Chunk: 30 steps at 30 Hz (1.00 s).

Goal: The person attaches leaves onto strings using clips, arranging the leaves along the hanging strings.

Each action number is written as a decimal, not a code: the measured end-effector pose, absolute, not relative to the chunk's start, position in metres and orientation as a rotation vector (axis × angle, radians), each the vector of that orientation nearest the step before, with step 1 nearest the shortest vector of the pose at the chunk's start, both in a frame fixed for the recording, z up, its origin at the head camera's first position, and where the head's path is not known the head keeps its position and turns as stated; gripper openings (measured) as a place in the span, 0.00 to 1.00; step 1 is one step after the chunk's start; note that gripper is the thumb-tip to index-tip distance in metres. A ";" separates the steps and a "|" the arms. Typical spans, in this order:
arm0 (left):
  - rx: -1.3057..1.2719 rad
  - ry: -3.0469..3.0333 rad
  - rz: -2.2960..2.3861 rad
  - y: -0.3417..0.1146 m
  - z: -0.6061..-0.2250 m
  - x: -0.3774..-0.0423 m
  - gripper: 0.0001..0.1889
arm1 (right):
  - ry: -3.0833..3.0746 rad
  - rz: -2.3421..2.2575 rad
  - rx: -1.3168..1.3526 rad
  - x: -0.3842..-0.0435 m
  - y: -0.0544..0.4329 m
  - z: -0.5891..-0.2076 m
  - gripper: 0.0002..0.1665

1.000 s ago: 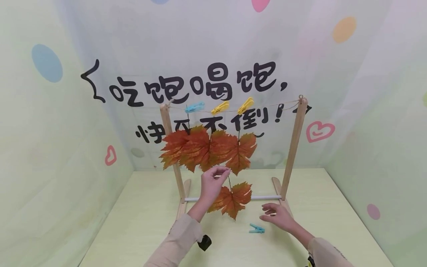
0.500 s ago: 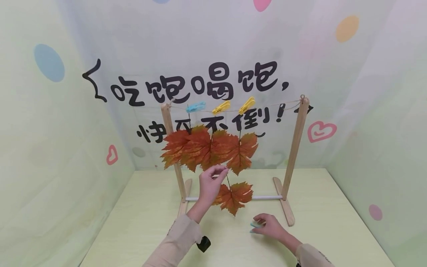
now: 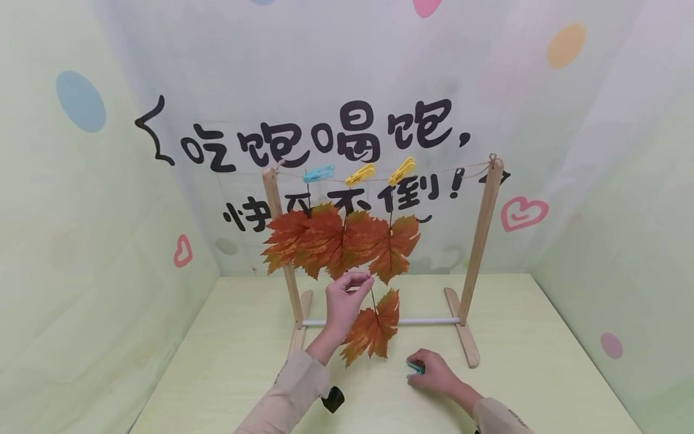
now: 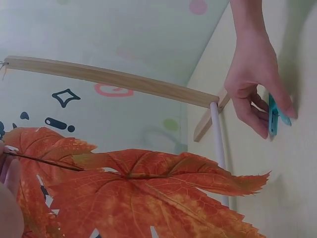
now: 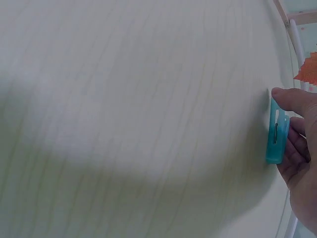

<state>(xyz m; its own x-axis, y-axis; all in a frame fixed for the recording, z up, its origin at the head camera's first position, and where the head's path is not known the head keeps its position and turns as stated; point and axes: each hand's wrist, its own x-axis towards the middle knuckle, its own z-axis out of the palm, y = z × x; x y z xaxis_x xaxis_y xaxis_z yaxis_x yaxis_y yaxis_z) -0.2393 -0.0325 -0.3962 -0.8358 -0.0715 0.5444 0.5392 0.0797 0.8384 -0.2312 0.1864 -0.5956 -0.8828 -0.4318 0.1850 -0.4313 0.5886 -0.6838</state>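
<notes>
My left hand (image 3: 343,304) pinches the thin dark stem of an orange-red artificial maple leaf (image 3: 374,328), which hangs below the fingertips in front of the rack. In the left wrist view that leaf (image 4: 148,198) spreads wide across the lower half. Low over the table, my right hand (image 3: 436,371) grips a blue clothespin (image 5: 278,131) between thumb and fingers. Three similar leaves (image 3: 331,241) hang side by side, overlapping, from a string, held by one blue clothespin (image 3: 318,173) and two yellow clothespins (image 3: 360,174).
A wooden rack with a right post (image 3: 481,241), a left post (image 3: 293,295) and a white bottom bar (image 3: 428,321) stands on the pale table (image 3: 217,361). Twine (image 3: 450,173) runs between the post tops. Behind is a wall printed with black characters (image 3: 355,132).
My right hand has moved down and left to the blue clothespin on the table and taken hold of it. The leaf in my left hand has turned a little; that hand stays nearly in place.
</notes>
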 end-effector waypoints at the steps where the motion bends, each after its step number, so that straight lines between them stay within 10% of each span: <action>1: -0.461 -1.912 -1.812 -0.032 -0.397 -0.239 0.04 | 2.805 -1.200 -0.768 -0.231 0.186 -0.596 0.21; 30: -0.526 -1.946 -1.892 -0.029 -0.400 -0.236 0.07 | 2.754 -1.344 -0.740 -0.230 0.201 -0.572 0.17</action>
<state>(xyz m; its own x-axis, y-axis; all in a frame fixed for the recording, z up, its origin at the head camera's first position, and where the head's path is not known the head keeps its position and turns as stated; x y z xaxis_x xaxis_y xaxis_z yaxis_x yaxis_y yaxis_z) -0.2358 -0.0287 -0.3999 -0.8597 0.0064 0.5107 0.5107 0.0261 0.8594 -0.2302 0.2011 -0.5720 -0.8897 -0.4053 0.2101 -0.4150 0.5264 -0.7421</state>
